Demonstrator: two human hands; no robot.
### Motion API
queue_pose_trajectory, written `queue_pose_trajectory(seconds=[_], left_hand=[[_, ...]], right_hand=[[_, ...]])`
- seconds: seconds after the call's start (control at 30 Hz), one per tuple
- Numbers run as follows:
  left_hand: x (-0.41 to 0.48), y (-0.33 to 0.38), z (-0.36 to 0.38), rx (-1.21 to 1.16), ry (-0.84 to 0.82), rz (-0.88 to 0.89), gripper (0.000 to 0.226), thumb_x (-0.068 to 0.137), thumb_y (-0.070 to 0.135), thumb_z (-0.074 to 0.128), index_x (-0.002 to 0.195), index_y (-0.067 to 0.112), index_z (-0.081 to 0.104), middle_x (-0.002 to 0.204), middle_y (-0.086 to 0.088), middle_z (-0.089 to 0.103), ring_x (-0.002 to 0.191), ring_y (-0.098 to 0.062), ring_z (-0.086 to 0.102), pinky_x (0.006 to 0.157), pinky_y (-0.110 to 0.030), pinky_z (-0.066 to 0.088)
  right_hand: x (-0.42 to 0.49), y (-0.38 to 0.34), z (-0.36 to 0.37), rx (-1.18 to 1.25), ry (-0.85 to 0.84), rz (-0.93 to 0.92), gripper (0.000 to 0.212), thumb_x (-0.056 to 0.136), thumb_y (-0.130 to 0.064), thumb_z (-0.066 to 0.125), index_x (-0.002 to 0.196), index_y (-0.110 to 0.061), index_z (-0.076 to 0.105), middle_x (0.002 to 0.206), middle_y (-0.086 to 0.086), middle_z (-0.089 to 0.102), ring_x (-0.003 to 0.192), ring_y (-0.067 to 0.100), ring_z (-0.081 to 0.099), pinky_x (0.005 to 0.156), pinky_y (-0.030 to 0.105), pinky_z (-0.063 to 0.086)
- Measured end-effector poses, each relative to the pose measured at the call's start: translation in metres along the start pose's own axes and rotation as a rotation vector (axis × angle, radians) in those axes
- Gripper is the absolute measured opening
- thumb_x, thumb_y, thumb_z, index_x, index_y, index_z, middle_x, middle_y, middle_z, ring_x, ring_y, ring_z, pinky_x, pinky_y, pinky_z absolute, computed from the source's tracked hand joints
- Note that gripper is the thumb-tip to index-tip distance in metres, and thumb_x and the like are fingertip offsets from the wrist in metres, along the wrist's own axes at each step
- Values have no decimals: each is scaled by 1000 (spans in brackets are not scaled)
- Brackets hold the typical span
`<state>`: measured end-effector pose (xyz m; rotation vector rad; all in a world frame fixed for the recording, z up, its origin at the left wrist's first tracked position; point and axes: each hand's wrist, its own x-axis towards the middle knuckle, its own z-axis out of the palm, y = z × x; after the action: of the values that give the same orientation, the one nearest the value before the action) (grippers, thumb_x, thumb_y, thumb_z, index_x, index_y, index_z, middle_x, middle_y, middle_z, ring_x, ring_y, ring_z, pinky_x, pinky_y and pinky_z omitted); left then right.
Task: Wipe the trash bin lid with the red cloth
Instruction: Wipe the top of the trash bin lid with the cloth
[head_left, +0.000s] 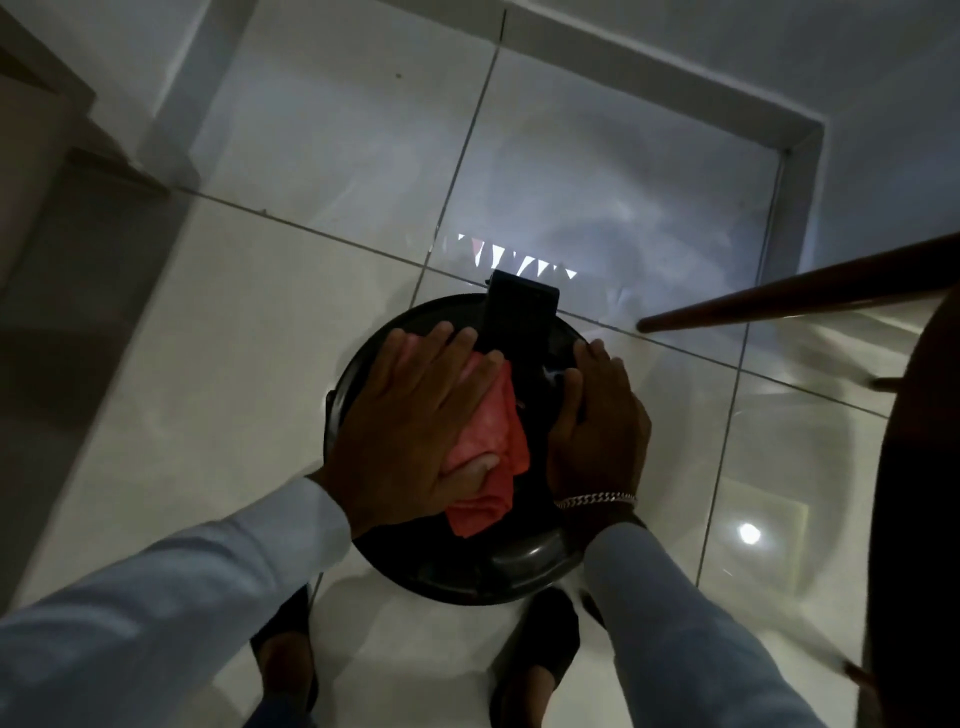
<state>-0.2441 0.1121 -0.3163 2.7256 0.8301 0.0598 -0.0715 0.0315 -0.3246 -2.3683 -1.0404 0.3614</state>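
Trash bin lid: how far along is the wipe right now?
Done: the red cloth is on the black trash bin lid. In hand: the left hand presses the cloth flat on the lid's left half, while the right hand rests on the right side. Left: I cannot tell which areas are already clean.

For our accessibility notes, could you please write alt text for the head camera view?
Seen from above, a person's left hand presses a red cloth flat on a round black trash bin lid, while the right hand rests on the lid beside it. The bin stands on a glossy white tiled floor.
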Motion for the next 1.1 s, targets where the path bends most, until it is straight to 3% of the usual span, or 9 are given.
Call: queue_pose_trajectory(seconds=[0.17, 0.27, 0.4, 0.57, 0.8, 1.0, 1.1], left_hand=[[-25, 0, 3, -144, 136, -185, 79, 90, 59, 40, 151, 11, 28, 159, -17, 26, 149, -36, 18, 119, -59, 16], [-47, 4, 11, -183, 210, -211, 77, 90, 54, 45, 150, 7, 30, 159, -20, 26, 149, -38, 17, 118, -61, 17], [-67, 17, 21, -146, 175, -31, 77, 89, 55, 44, 150, 9, 30, 160, -18, 24, 150, -40, 14, 117, -63, 9], [-47, 21, 19, -39, 59, 169, 76, 94, 59, 36, 151, 9, 28, 161, -16, 24, 151, -36, 13, 117, -63, 14], [-7, 14, 8, -65, 117, -254, 74, 95, 54, 37, 153, 11, 19, 162, -15, 19, 151, -36, 13, 117, -58, 20], [-44, 53, 26, -89, 121, -145, 73, 95, 50, 36, 152, 8, 22, 162, -17, 20, 151, -36, 12, 116, -62, 17], [-53, 91, 33, -131, 39, -138, 75, 97, 58, 22, 153, 9, 19, 163, -15, 16, 151, -34, 12, 116, -59, 18]], right_hand=[[0, -1, 0, 36, -43, -1, 39, 101, -24, 40, 134, -8, 53, 140, 17, 56, 135, 35, 46, 108, 53, 42], [1, 0, 1, 37, -53, -5, 44, 100, -30, 36, 134, -8, 52, 138, 17, 57, 133, 35, 48, 107, 53, 43], [2, 2, 1, 7, -66, -26, 47, 99, -33, 33, 134, -8, 51, 140, 17, 55, 134, 35, 47, 108, 54, 42], [2, 1, 1, -4, -31, -71, 49, 98, -35, 32, 132, -6, 52, 139, 20, 56, 130, 39, 51, 106, 53, 43], [3, 1, 1, 14, -30, -76, 45, 100, -30, 34, 130, -4, 55, 135, 18, 59, 126, 34, 54, 105, 50, 46], [7, 2, 1, -45, -60, -84, 52, 99, -38, 26, 125, -6, 57, 125, 16, 63, 114, 32, 60, 92, 49, 51], [6, 5, 2, 8, -42, -77, 48, 99, -34, 30, 126, -5, 57, 130, 19, 62, 120, 35, 58, 99, 52, 48]])
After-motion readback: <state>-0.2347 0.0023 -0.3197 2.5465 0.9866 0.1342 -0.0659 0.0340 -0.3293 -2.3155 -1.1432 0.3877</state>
